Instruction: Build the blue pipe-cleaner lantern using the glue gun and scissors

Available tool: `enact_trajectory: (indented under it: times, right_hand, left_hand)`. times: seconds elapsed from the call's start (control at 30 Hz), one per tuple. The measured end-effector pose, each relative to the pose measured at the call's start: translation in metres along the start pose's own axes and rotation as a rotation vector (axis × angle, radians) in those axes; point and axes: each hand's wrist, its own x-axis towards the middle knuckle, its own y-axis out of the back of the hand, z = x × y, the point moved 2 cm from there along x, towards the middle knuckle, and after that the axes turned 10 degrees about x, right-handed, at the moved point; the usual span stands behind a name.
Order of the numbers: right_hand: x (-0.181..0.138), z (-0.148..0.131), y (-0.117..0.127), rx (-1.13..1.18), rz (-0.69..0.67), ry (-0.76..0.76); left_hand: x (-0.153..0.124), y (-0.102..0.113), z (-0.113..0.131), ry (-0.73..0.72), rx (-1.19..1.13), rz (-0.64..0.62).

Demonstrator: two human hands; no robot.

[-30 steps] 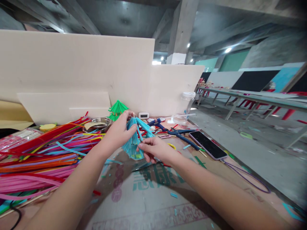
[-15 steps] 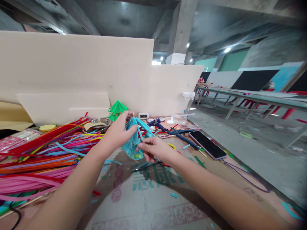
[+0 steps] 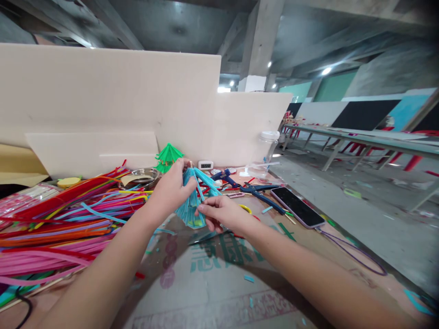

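Above the middle of the table I hold a small blue umbrella-shaped piece [image 3: 192, 203] made of fuzzy craft stems on a thin wooden stick. My left hand [image 3: 169, 189] is closed around its top and left side. My right hand [image 3: 219, 214] pinches one blue stem at the piece's lower right edge. A finished green umbrella piece [image 3: 167, 156] stands behind, near the board.
A big pile of pink, red and orange craft stems [image 3: 58, 224] fills the left of the table. A metal bowl [image 3: 140, 178], a blue glue gun [image 3: 224, 176], blue pliers [image 3: 264, 194], a phone [image 3: 297, 208] with cable and a clear jar [image 3: 268, 145] lie beyond. Beige boards [image 3: 113, 96] wall the back.
Almost nothing differs; both hands stay on the blue piece with only a slight shift of the fingers.
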Motion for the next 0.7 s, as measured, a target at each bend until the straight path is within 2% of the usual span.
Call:
enact_trajectory:
  times: [0.27, 0.7]
  right_hand:
    - [-0.0019, -0.0026, -0.0003, 0.004, 0.035, 0.02]
    - [-0.0029, -0.0036, -0.0004, 0.047, -0.009, 0.037]
  left_hand:
    - [0.0005, 0.0057, -0.0051, 0.028, -0.051, -0.086]
    - [0.0002, 0.0048, -0.004, 0.006, -0.05, -0.075]
